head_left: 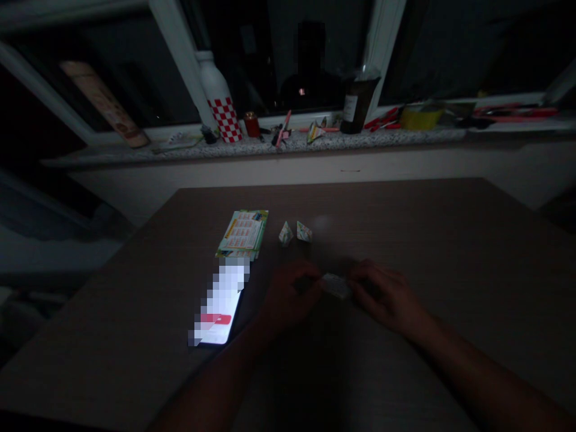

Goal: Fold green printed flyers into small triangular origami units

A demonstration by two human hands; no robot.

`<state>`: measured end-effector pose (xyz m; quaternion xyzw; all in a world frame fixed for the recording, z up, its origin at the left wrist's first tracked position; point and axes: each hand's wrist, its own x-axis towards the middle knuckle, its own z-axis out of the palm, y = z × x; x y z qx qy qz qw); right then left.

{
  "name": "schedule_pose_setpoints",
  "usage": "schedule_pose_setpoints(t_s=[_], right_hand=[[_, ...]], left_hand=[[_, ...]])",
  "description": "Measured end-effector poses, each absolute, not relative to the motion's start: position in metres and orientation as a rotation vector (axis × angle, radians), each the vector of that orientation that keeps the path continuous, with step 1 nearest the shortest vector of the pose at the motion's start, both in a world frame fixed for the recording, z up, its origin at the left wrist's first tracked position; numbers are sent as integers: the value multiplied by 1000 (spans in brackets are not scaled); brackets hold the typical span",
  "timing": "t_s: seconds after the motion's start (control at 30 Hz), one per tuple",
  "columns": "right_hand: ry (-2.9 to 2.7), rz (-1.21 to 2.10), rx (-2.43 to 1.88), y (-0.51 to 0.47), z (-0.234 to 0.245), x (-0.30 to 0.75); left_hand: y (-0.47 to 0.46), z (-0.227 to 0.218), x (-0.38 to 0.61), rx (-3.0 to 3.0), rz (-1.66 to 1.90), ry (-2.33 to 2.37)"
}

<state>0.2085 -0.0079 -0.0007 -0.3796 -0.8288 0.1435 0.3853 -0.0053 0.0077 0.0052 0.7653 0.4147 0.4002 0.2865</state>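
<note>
Between my two hands is a small pale piece of folded paper (336,285), held above the dark wooden table (405,372). My left hand (292,294) pinches its left end between thumb and fingers. On the other side, my right hand (382,294) pinches the right end the same way. The light is dim, so the folds and any print on the paper are hard to make out. Just beyond my left hand stand two small folded paper shapes, a left one (285,234) and a right one (304,231), both with coloured print.
Left of my hands lies a lit phone (220,306), with a stack of printed sheets (243,234) touching its far end. Behind the table, a stone windowsill (180,155) carries a checked white bottle (222,108), a small red jar (251,125), a dark bag (353,108) and several tools.
</note>
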Motion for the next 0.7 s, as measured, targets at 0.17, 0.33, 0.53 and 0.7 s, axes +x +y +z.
schedule_pose_setpoints(t_s=[0.17,0.33,0.53,0.7], right_hand=[[-2144,329,-956,-6,-1,211],[-2127,362,-905,-9,-2,209],[-2076,418,-814,-10,-1,202],[-2052,410,-776,-11,3,200]], left_hand=[[8,-1,-4,2245,914,1141],[6,1,-2,2213,914,1056],[5,-3,3,2248,950,901],[3,-2,5,2224,990,847]])
